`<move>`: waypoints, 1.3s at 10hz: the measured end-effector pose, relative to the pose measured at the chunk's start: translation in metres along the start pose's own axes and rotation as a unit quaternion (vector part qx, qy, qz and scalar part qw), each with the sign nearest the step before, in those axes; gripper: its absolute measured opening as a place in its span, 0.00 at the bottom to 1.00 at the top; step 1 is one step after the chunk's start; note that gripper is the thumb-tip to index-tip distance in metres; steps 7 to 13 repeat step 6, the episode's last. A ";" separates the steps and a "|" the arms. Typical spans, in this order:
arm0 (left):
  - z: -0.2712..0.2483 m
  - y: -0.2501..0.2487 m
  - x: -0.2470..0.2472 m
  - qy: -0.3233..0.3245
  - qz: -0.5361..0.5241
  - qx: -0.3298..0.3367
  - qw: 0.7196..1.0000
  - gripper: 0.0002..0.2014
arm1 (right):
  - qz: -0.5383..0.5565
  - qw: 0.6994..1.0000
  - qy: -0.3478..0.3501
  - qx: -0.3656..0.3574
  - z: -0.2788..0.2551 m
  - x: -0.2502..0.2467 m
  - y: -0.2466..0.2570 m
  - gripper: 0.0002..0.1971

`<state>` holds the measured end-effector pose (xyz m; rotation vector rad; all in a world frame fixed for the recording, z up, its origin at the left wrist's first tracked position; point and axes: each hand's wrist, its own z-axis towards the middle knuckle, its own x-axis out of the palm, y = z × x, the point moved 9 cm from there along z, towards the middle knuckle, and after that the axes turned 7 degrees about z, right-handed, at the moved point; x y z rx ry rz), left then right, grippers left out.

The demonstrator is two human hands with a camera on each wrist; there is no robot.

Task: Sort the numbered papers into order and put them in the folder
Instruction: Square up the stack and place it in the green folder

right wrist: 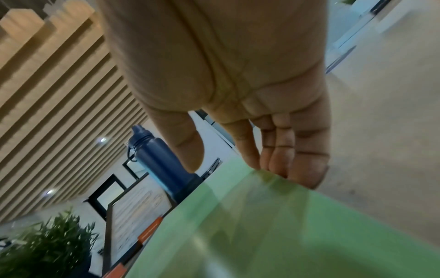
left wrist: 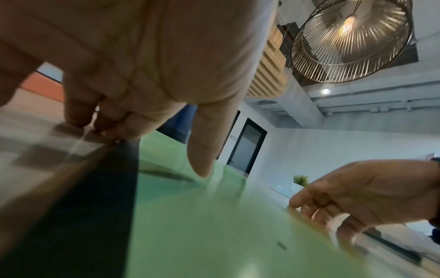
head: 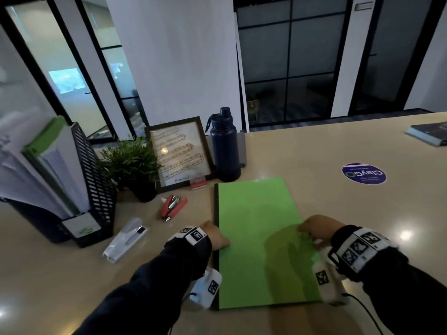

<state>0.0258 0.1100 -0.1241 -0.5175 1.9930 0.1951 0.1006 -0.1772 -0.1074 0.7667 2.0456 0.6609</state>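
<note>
The green folder (head: 256, 238) lies closed and flat on the beige table, its black spine (head: 216, 204) on the left. My left hand (head: 216, 235) sits at the spine edge. In the left wrist view its fingers (left wrist: 81, 116) touch the table beside the spine, and the thumb (left wrist: 202, 165) reaches down to the green cover (left wrist: 214, 225). My right hand (head: 312, 229) is at the folder's right edge. There the fingers (right wrist: 281, 159) meet the cover's rim (right wrist: 273, 176), while the thumb (right wrist: 188, 150) hovers apart above it. No numbered papers show.
Behind the folder stand a dark blue bottle (head: 225, 146), a framed picture (head: 179, 153) and a small plant (head: 135, 163). A red stapler (head: 173, 206) and a white stapler (head: 125, 238) lie to the left, near a black file rack (head: 94, 184). A round sticker (head: 364, 173) and a book (head: 428, 134) are far right.
</note>
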 end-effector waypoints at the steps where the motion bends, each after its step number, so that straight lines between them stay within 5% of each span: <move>1: 0.007 0.029 0.000 -0.006 0.012 -0.043 0.999 0.54 | -0.046 0.998 0.019 -0.032 0.005 0.023 0.021 0.13; 3: -0.001 0.032 0.006 -0.028 0.105 0.003 0.994 0.51 | -0.297 0.952 -0.031 -0.063 0.004 0.044 0.036 0.27; 4: -0.001 0.033 0.005 -0.025 0.121 0.008 0.992 0.52 | -0.337 0.939 -0.006 -0.075 -0.002 0.050 0.038 0.31; 6: 0.002 0.026 -0.012 0.005 0.127 0.020 0.992 0.45 | -0.340 0.936 0.041 -0.084 -0.017 0.047 0.047 0.29; 13: 0.002 0.026 -0.012 0.005 0.127 0.020 0.992 0.45 | -0.340 0.936 0.041 -0.084 -0.017 0.047 0.047 0.29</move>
